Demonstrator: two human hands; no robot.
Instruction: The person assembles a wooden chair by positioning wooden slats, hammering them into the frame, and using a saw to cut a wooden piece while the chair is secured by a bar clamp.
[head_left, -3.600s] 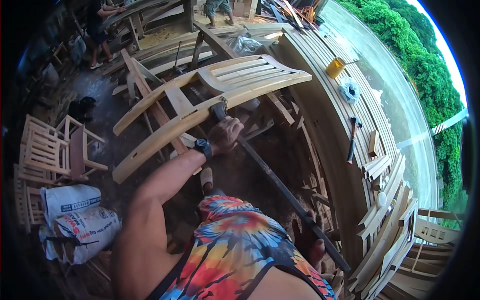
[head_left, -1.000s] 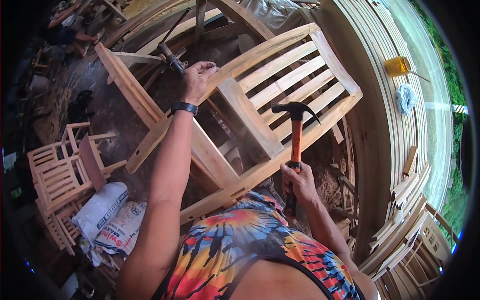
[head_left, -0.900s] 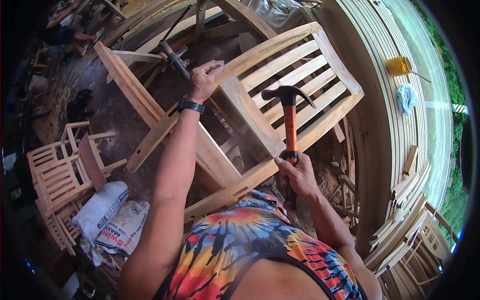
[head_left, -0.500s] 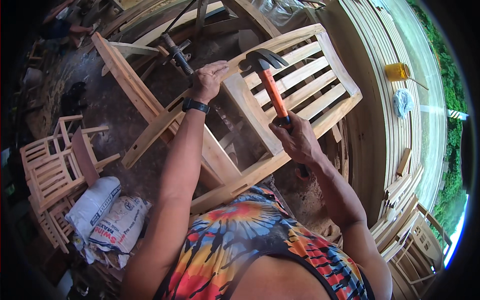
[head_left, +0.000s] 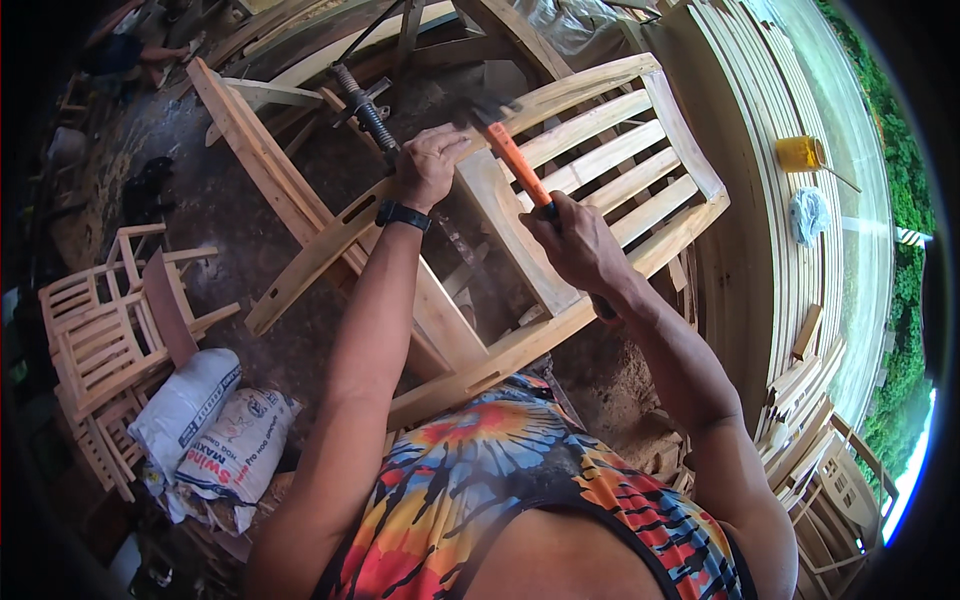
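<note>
A slatted wooden chair frame lies tilted in front of me, its slats at the upper right. My left hand, with a black watch on the wrist, is closed over the frame's far rail beside the crosspiece. In my right hand is a claw hammer, gripped by the dark lower part of its orange handle. Its dark head is motion-blurred over the far rail, just right of my left fingers. Whether the head touches the wood, I cannot tell.
A threaded clamp screw and a long timber beam lie beyond my left hand. White sacks and wooden chairs stand at left. Stacked boards run along the right, bearing a yellow container. Another person is at the far left.
The hammer has swung left and down toward the far rail, with my right hand moving slightly left. My left hand and the frame have shifted slightly right and down in the picture.
</note>
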